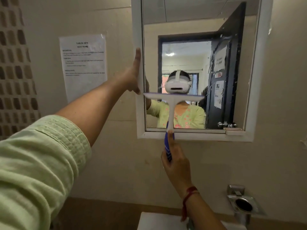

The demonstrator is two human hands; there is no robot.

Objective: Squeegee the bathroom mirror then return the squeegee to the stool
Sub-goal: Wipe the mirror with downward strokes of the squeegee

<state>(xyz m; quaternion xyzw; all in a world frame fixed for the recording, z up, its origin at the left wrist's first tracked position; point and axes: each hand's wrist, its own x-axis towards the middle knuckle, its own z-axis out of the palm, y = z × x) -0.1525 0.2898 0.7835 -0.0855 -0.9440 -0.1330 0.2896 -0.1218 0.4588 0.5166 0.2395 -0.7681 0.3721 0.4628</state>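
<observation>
A white-framed mirror (232, 22) hangs on the beige wall ahead. A white squeegee (172, 103) with a blue grip is pressed to the glass, its blade lying level across the lower left part. My right hand (176, 161) is closed around the blue grip below the mirror's bottom frame, index finger stretched up along the handle. My left hand (134, 73) rests flat, fingers up, against the mirror's left frame edge. The stool is out of sight.
A printed task sheet (83, 67) is taped to the wall left of the mirror. A metal holder (243, 203) is mounted at the lower right. A white basin edge (154, 221) shows at the bottom. Patterned tiles (15, 63) cover the far left wall.
</observation>
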